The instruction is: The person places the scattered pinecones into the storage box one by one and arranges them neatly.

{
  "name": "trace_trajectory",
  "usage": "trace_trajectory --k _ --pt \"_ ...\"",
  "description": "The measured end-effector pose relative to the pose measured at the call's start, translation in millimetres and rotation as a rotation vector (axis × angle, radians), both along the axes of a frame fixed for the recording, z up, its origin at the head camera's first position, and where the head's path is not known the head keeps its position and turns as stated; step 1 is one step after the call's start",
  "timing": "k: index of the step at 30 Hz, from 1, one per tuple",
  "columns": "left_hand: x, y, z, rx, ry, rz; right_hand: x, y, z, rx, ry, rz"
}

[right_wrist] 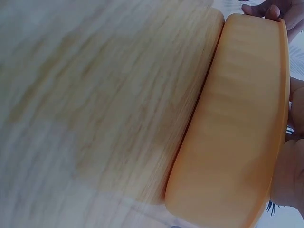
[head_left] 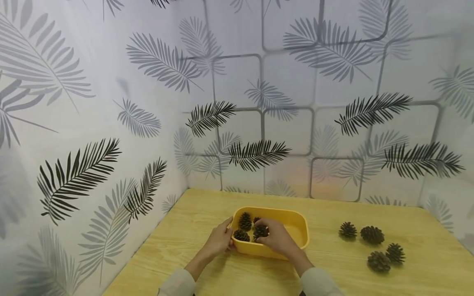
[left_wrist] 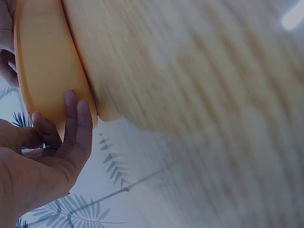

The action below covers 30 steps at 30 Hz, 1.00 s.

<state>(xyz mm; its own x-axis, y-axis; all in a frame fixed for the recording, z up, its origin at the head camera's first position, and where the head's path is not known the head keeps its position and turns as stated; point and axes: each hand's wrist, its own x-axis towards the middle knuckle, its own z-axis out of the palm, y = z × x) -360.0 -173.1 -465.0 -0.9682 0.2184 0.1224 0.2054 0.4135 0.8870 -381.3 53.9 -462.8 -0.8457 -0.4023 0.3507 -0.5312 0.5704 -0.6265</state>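
A yellow plastic tub (head_left: 296, 224) stands on the table, with several dark brown pine cones in its left half. At the tub's left end my left hand (head_left: 219, 237) holds the wall by the rim, and in the left wrist view two fingers (left_wrist: 78, 123) lie along its outer side. My right hand (head_left: 277, 236) reaches over the front rim and grips a pine cone (head_left: 260, 231) inside. Close by it in the tub are a pine cone (head_left: 245, 221) toward the back and another pine cone (head_left: 241, 235) at the front left corner. The right wrist view hides the tub's inside.
To the right of the tub, several loose pine cones (head_left: 372, 234) lie on the wood-patterned table (head_left: 177, 238). A pale curtain (head_left: 237, 94) with a leaf print hangs round the table's back and sides.
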Motion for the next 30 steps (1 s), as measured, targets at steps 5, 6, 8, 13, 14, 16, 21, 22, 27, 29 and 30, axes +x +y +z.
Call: trace_trajectory --k 5,6,8,13,14,16,21,22,27,29,30 --pt "0.1 -0.6 1.7 -0.003 0.0 0.005 5.3 -2.1 5.6 -0.004 -0.028 -0.007" --pt "0.0 -0.7 2.0 -0.002 0.0 0.005 5.7 -2.1 6.2 -0.004 -0.029 -0.008" --pt "-0.1 -1.1 3.1 0.003 -0.003 0.005 6.5 -2.1 7.3 -0.005 -0.036 -0.011" --pt "0.2 -2.1 4.4 0.004 0.002 0.002 5.3 -1.4 6.3 0.0 -0.047 0.009" --pt "0.4 -2.1 4.0 0.005 0.002 0.001 5.0 -1.2 5.8 0.003 -0.053 0.012" --pt "1.0 -1.5 3.6 0.01 -0.002 -0.001 4.3 -0.7 4.9 0.007 -0.069 0.01" --pt "1.5 -0.3 1.5 0.016 -0.014 0.0 4.4 0.6 6.1 0.018 -0.105 0.001" --pt "1.1 -0.5 0.8 0.016 -0.011 0.0 4.6 0.7 6.5 0.017 -0.108 0.0" --pt "0.1 -0.8 1.3 0.011 -0.009 0.001 4.7 0.1 7.1 -0.002 -0.111 0.0" --pt "0.2 -1.1 2.5 0.011 -0.014 0.003 4.1 -0.4 7.3 -0.011 -0.115 -0.004" --pt "0.0 -1.3 3.1 0.011 -0.014 0.003 3.8 -0.8 7.5 -0.018 -0.119 -0.008"
